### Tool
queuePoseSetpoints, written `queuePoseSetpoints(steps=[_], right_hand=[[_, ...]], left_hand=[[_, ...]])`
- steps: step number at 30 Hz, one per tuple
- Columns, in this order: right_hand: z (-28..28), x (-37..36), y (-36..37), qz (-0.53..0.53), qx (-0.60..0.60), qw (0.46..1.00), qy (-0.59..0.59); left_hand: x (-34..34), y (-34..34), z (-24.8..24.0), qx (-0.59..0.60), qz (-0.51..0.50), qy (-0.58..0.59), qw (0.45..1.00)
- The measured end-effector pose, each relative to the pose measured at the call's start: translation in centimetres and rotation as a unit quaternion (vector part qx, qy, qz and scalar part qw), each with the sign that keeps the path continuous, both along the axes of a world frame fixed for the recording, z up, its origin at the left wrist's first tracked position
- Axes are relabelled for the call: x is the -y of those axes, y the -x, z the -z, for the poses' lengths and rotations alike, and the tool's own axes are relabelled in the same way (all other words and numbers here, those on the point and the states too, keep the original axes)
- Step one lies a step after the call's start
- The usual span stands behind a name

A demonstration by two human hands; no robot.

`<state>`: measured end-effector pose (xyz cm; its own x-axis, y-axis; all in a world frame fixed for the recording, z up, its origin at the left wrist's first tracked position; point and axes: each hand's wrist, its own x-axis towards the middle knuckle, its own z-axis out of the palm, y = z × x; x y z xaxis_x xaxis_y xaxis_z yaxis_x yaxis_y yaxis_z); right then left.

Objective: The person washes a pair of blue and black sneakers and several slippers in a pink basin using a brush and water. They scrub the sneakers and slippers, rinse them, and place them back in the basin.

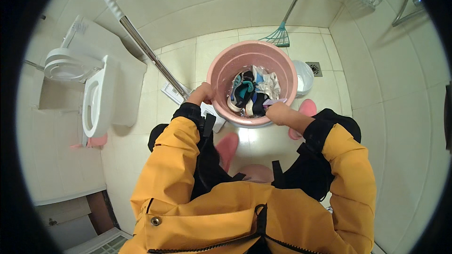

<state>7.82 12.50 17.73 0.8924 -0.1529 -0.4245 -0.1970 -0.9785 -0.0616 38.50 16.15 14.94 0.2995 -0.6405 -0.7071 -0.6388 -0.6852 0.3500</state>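
Note:
A pink basin [217,68] stands on the tiled floor in front of me. Inside lies a black sneaker [242,90] with teal lining and a pale sole. Beside it is another dark shoe [257,104] with a white part. White cloth or plastic [268,83] is bunched against them. My left hand [201,94] is closed at the basin's left rim, its fingertips partly hidden. At the near right rim my right hand [278,114] is closed around a pale purple tool [275,102], which reaches toward the dark shoe; its working end is hard to make out.
A white toilet [96,101] with raised lid stands left. A metal pole [150,54] slants down to a white mop head near my left hand. Behind the basin is a green broom [280,36]. A white bucket [303,79] and a floor drain [314,69] are to its right.

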Motion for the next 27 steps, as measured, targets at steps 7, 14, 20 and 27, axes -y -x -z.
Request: queuePoseSetpoints(steps=[7, 14, 20, 27], right_hand=[[2.2, 5.7, -4.7, 0.183, -0.104, 0.964, -0.162], [10.6, 8.1, -12.7, 0.517, -0.131, 0.818, -0.215], [18.8, 9.8, -11.3, 0.487, -0.234, 0.798, -0.267], [26.4, 11.0, -9.5, 0.422, -0.195, 0.822, -0.329]], left_hand=[[-0.5, 0.8, -2.3, 0.145, 0.119, -0.013, 0.982], [0.4, 0.4, -2.2, -0.018, -0.003, 0.317, 0.948], [5.3, 8.0, 7.5, 0.015, 0.389, -0.148, 0.909], [4.5, 10.1, 14.1, 0.098, 0.373, -0.07, 0.92]])
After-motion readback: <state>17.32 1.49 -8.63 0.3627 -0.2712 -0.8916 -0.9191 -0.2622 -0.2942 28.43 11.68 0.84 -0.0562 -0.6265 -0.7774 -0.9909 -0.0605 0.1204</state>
